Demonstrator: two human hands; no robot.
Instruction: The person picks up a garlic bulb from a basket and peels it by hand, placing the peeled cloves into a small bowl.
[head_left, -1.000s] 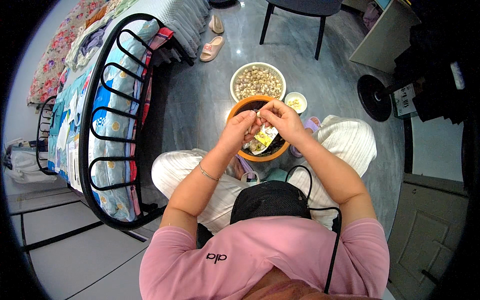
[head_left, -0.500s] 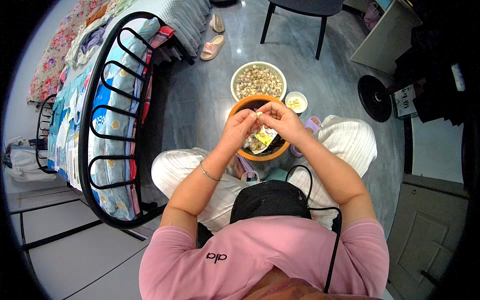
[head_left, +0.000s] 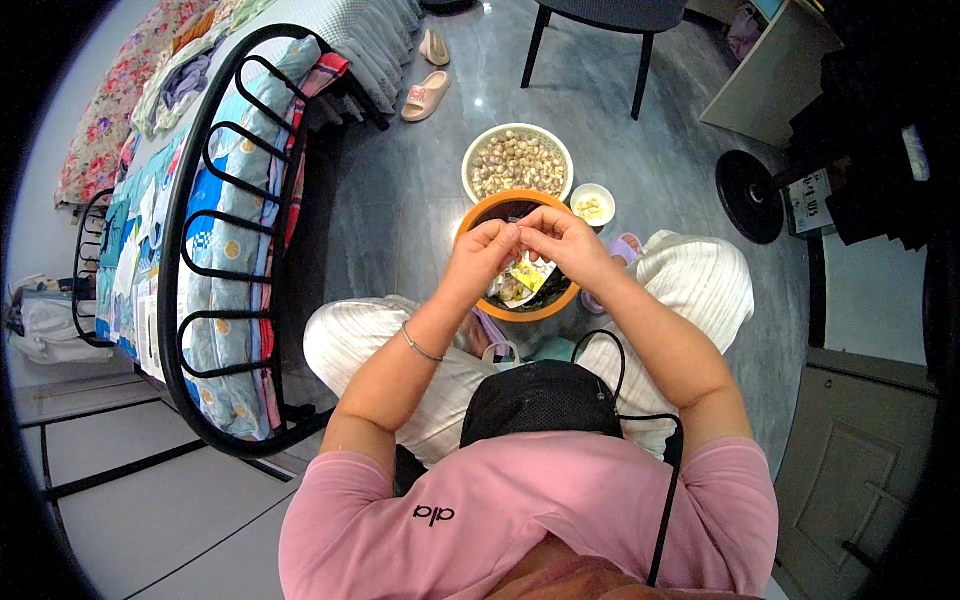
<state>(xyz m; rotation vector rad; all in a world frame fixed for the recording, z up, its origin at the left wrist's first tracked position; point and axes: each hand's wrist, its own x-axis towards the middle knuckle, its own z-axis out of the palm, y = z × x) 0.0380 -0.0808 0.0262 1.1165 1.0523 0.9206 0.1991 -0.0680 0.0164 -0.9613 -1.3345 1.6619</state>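
1. Touching fingertip to fingertip, the left hand (head_left: pixel 482 258) and the right hand (head_left: pixel 562 242) are hovering above the orange bin (head_left: pixel 527 316), at upper centre of the frame.
2. Both hands are forming a closed pinch at thumb and forefinger; whether they are gripping a clove cannot be told, the contact point being hidden.
3. Garlic-like cloves (head_left: pixel 515 165) are occupying the large pale bowl (head_left: pixel 517 127) at upper centre; pale pieces (head_left: pixel 590 209) are lying in the small white bowl (head_left: pixel 593 222), at its lower right.
4. Good technique is probably keeping the pinch light, so that soft flesh is not bruising.
5. Working directly over the bin is likely catching scraps beside the yellow-and-white packet (head_left: pixel 530 271).
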